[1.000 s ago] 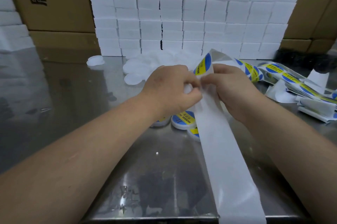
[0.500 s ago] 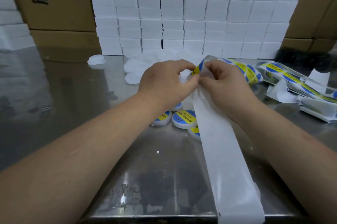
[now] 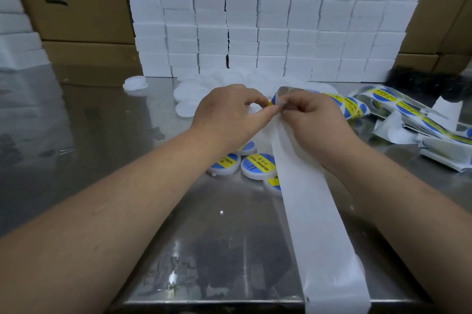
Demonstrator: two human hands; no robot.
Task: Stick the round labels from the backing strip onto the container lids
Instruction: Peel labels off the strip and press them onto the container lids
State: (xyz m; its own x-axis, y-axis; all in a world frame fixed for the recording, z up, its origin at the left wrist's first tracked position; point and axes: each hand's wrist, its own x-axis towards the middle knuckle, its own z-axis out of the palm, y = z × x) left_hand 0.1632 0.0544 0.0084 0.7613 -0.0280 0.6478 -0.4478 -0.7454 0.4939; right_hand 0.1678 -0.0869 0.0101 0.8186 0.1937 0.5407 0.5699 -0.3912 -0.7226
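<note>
Pinch grip of left hand and right hand on backing strip, labelled lids below.

The table is polished, mirror-bright metal. On it the backing strip looks smooth, faintly shiny white paper. Behind it stand matt brown cardboard boxes

labelled lids – below hands | plain lids – behind | strip pile – right
</note>
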